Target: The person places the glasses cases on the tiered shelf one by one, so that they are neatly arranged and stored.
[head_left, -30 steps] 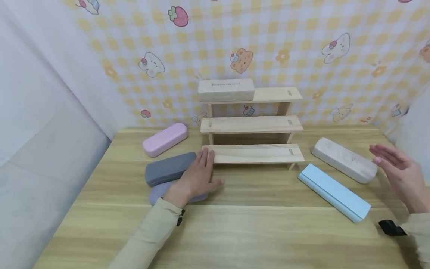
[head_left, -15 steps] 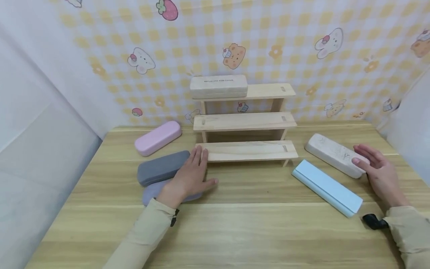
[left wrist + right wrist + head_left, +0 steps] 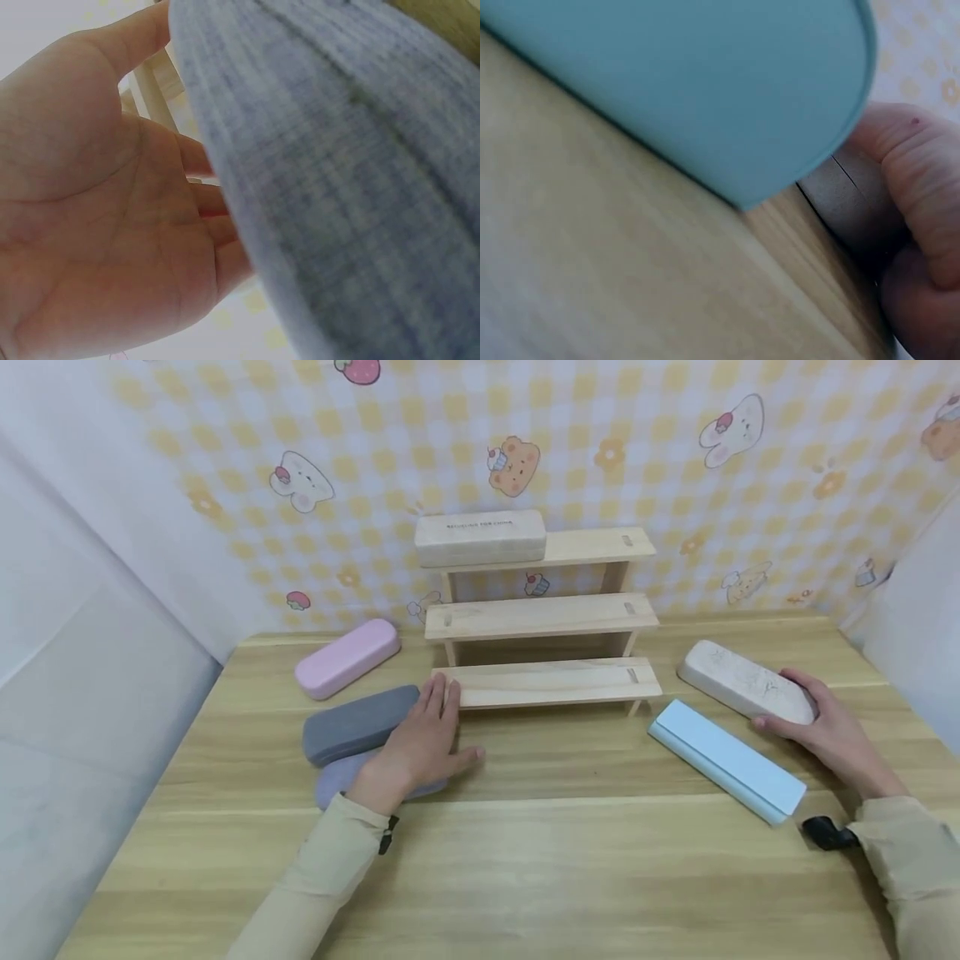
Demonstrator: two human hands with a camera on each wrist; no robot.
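My right hand (image 3: 836, 731) grips the near right end of a whitish patterned glasses case (image 3: 738, 679) on the table, thumb on the near side and fingers over the far side. In the right wrist view that case (image 3: 855, 196) shows beside the thumb, partly behind a light blue case (image 3: 682, 82). My left hand (image 3: 416, 739) lies with straight fingers on the left end of the lowest step of a three-step wooden rack (image 3: 547, 683). Under its wrist sits a lavender case (image 3: 341, 781); a grey-blue case (image 3: 360, 724) is beside it.
Another whitish case (image 3: 480, 539) with printed lettering stands on the left of the top step. A pink case (image 3: 347, 658) lies at the back left of the wooden table (image 3: 525, 877). A patterned checked cloth (image 3: 570, 410) hangs behind the rack.
My right hand has moved left onto the whitish patterned case and closed round its end. The left hand keeps its place on the lowest step. The head view has shifted slightly.
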